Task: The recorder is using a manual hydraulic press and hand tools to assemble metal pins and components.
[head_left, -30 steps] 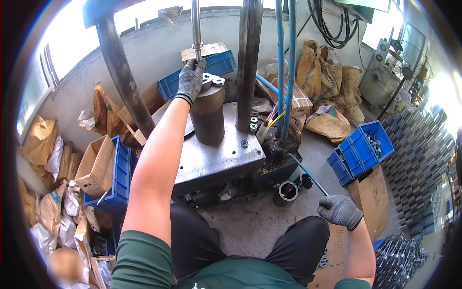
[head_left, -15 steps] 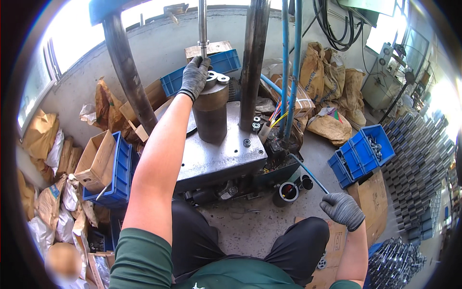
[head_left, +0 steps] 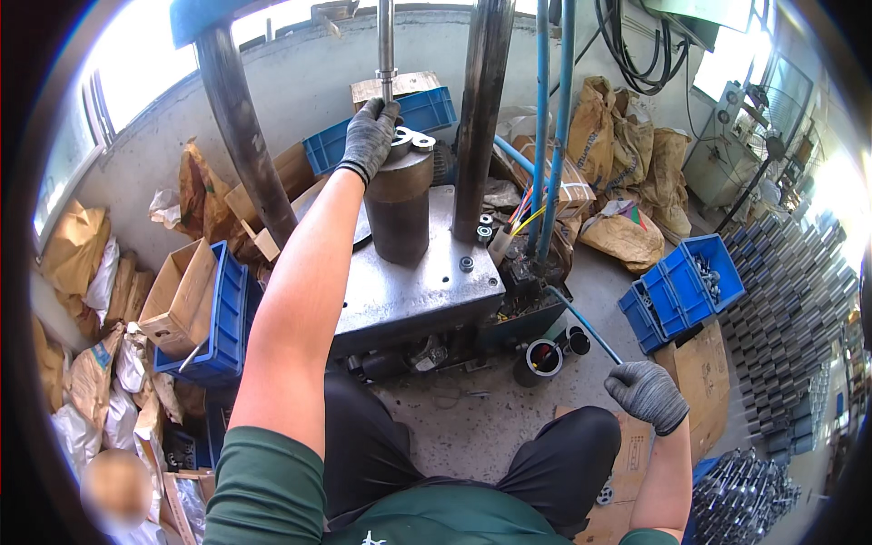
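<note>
My left hand (head_left: 371,141), in a grey glove, is raised at the lower tip of an upright steel press rod (head_left: 386,50). Its fingers are closed there; what they pinch is hidden. Just beside them, a flat metal link with round holes (head_left: 422,143) lies on top of a dark steel cylinder (head_left: 401,213). The cylinder stands on a steel press table (head_left: 413,295). On the right, my gloved right hand (head_left: 648,398) is wrapped round the end of a blue lever (head_left: 586,327).
Dark posts (head_left: 484,118) flank the cylinder. Small metal rings (head_left: 466,263) sit on the table. Blue crates (head_left: 683,282) stand at right, near stacked metal tubes (head_left: 790,318). At left are another blue crate (head_left: 227,318) and paper sacks (head_left: 74,245). Blue pipes (head_left: 551,136) rise behind.
</note>
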Demonstrator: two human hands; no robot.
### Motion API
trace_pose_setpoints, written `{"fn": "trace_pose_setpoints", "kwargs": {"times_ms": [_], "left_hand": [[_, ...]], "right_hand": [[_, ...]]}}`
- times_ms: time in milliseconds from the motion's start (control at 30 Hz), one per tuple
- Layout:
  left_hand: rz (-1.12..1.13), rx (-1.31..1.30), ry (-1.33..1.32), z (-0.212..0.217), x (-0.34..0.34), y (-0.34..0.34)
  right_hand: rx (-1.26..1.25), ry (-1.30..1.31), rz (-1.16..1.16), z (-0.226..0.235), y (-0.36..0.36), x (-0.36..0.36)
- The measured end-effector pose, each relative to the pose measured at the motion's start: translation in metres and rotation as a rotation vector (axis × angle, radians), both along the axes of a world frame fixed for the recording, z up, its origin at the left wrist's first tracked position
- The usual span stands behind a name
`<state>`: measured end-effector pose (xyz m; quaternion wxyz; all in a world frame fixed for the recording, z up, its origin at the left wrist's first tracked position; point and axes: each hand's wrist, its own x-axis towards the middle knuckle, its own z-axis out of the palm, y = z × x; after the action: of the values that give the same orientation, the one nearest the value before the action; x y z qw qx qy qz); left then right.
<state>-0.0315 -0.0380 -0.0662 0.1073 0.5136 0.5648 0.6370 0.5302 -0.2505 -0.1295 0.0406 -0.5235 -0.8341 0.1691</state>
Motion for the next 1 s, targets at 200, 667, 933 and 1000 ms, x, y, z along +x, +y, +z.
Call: {"fn": "trace_pose_setpoints", "kwargs": {"times_ms": [200, 667, 933, 1000], "left_hand": [[-0.002, 0.003, -0.023, 0.001, 0.002, -0.001], [0.004, -0.028, -0.034, 0.002, 0.003, -0.002], [-0.025, -0.043, -0.07, 0.0, -0.004, 0.0], [-0.029, -0.044, -0.057, 0.0, -0.005, 0.003]], "right_hand": [[0.03, 0.007, -0.001, -0.003, -0.001, 0.002], [0.01, 0.111, 0.014, -0.004, -0.001, 0.001], [0.217, 0.291, 0.055, 0.006, 0.017, -0.003], [0.661, 0.303, 0.143, 0.026, 0.044, -0.01]]}}
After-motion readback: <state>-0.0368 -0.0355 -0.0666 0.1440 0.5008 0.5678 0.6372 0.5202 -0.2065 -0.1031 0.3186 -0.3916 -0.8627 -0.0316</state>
